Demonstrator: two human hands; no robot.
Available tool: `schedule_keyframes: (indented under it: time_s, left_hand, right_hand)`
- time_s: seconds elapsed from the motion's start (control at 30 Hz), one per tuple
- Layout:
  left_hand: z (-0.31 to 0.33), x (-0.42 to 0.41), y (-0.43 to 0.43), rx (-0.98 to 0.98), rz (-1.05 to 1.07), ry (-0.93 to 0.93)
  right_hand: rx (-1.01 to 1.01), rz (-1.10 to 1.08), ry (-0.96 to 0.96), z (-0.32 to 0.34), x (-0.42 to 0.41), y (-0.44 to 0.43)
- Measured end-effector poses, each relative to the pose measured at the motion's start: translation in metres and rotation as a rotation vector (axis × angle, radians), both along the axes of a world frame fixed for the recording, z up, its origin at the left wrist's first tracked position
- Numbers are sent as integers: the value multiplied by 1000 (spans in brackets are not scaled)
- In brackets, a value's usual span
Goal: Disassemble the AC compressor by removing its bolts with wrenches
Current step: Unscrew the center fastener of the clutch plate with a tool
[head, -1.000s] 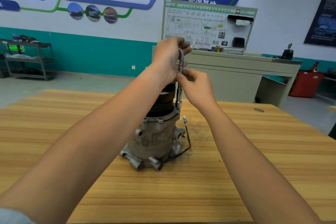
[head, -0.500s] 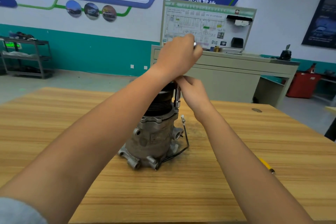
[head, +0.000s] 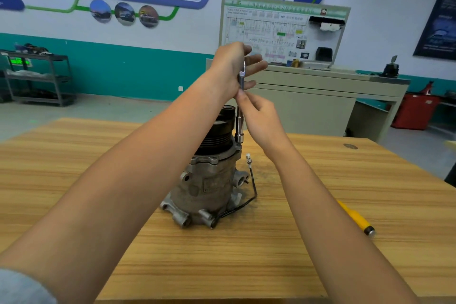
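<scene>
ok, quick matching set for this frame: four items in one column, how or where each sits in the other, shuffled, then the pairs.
1. compressor
2. socket wrench
3. yellow-handled tool
4. white connector

A. lying flat on the table, off to the right
B. standing on the table, pulley end up
C. held upright, socket down on the top flange
D. sticking up on a black wire beside the housing

Pairs: 1-B, 2-C, 3-A, 4-D
</scene>
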State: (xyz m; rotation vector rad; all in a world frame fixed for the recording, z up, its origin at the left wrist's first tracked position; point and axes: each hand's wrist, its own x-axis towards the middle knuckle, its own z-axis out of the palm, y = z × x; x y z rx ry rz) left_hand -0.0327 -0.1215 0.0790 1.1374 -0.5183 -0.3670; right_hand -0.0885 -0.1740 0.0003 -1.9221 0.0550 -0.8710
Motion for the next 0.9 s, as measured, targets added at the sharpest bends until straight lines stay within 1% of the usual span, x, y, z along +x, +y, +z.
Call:
schedule_keyframes:
  time_s: [0.1,0.17,0.23,0.33,0.47,0.57,0.6,0.77,0.9]
  left_hand:
    - [1,-4,1,14,30,-12]
    - [-1,-7,1,15,30,-22]
    - [-4,-7,3,19,30,-33]
    - [-6,-5,8,24,30,-58]
    - [-7,-7,13,152,119,-230]
    - [-9,-9,13,182,227,-391]
    - [-10,-8,13,192,241,-419]
    - [-9,-9,16,218,174,-336]
    - [-7,-11,17,206,162,-284]
  right_hand:
    - [-68,13,71,8,-5,-7]
    - [-158,-26,96,8,-6,-9]
    - [-231,-93,60,6,-3,-8]
    - [-173,-194,-35,3,0,-8]
    - [-192,-217,-93,0,-1,-6]
    - [-205,-203,-63,3,-2,-6]
    - [-205,-195,-50,4,-2,-6]
    - [-179,-157,-30,5,-2,-5]
    - [-212,-160,15,7,-3,-9]
